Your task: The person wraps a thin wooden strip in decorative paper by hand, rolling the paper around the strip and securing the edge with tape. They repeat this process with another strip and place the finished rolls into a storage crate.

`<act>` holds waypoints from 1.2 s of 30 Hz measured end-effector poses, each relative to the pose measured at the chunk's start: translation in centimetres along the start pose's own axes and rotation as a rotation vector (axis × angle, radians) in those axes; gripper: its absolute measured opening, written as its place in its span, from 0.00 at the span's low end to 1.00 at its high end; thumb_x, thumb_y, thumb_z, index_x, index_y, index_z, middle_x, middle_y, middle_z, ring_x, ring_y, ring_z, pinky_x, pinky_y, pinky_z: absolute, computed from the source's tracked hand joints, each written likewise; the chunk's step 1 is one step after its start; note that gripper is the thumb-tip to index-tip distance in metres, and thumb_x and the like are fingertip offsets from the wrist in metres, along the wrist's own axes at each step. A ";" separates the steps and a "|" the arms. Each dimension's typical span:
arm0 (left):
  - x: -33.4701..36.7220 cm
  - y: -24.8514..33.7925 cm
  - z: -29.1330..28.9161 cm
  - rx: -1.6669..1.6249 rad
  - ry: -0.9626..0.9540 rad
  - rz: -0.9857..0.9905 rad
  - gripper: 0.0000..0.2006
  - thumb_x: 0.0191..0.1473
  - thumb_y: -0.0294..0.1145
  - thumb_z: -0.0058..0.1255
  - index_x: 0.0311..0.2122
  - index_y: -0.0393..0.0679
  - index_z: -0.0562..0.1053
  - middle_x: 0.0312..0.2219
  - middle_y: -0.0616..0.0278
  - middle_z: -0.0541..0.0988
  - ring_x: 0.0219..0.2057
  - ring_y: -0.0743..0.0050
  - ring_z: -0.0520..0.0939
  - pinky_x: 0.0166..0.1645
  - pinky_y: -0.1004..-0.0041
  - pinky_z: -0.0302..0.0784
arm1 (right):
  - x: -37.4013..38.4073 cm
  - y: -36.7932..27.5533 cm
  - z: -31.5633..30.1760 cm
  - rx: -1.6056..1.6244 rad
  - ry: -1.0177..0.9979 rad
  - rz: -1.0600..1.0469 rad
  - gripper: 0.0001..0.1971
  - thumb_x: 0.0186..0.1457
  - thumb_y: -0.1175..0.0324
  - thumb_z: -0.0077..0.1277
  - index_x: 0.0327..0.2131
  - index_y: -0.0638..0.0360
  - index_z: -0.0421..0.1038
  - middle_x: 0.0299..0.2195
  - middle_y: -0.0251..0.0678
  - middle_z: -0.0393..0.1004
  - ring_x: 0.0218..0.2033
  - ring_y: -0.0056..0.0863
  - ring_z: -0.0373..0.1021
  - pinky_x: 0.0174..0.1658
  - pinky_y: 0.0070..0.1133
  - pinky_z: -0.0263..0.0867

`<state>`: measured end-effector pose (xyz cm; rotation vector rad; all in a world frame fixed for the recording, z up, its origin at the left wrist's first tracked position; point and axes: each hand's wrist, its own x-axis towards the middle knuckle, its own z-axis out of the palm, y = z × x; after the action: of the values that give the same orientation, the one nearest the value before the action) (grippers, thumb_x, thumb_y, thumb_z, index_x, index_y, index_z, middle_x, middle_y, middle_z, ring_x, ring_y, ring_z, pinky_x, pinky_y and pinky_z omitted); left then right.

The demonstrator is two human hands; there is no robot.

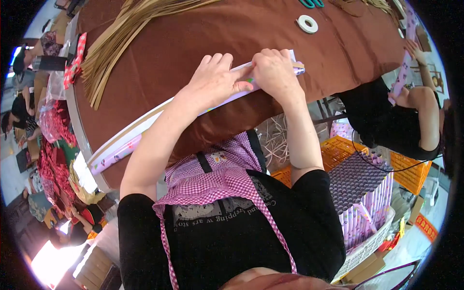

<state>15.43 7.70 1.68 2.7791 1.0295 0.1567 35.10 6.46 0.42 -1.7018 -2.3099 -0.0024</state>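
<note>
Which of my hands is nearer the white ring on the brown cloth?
Right. Your right hand is below and left of the white ring in the picture; your left hand sits farther left, beside the right.

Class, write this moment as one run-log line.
left hand: on patterned sheet; right hand: on sheet, near its right end; nearby: white ring, tan strips; surface: brown cloth

Left hand (215,79) and right hand (276,72) on long lilac patterned paper (121,151), fingers curled; tan strip (297,64) along it. Brown-covered desk (232,36) beneath. Far left: loose tan bundle (121,36). Far right: white ring (314,27). Near right: white basket (369,243), patterned tubes (360,224).
</note>
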 end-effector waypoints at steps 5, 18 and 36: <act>0.2 0.6 0.2 0.007 0.032 -0.026 0.27 0.59 0.61 0.41 0.58 0.60 0.73 0.35 0.56 0.72 0.40 0.59 0.71 0.46 0.64 0.64 | 0.0 -0.2 -0.6 -0.006 -0.041 -0.007 0.06 0.49 0.68 0.51 0.27 0.56 0.77 0.30 0.36 0.77 0.38 0.36 0.73 0.45 0.32 0.61; 0.2 0.5 -0.1 -0.023 -0.012 -0.047 0.26 0.59 0.61 0.41 0.55 0.59 0.75 0.34 0.56 0.70 0.39 0.59 0.69 0.45 0.64 0.63 | -0.2 5.7 -3.4 0.164 -0.053 0.013 0.09 0.58 0.70 0.44 0.33 0.54 0.77 0.31 0.33 0.79 0.39 0.34 0.73 0.48 0.32 0.57; 0.2 0.7 0.1 -0.018 0.043 -0.026 0.26 0.57 0.60 0.46 0.53 0.55 0.77 0.33 0.57 0.70 0.38 0.60 0.70 0.43 0.65 0.64 | -1.0 9.9 -1.8 0.308 0.061 0.277 0.06 0.53 0.71 0.51 0.35 0.59 0.74 0.27 0.40 0.79 0.34 0.37 0.75 0.49 0.31 0.62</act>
<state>16.02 7.29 1.70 2.7567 1.0682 0.2217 45.03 8.25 0.37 -1.8094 -1.8962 0.3329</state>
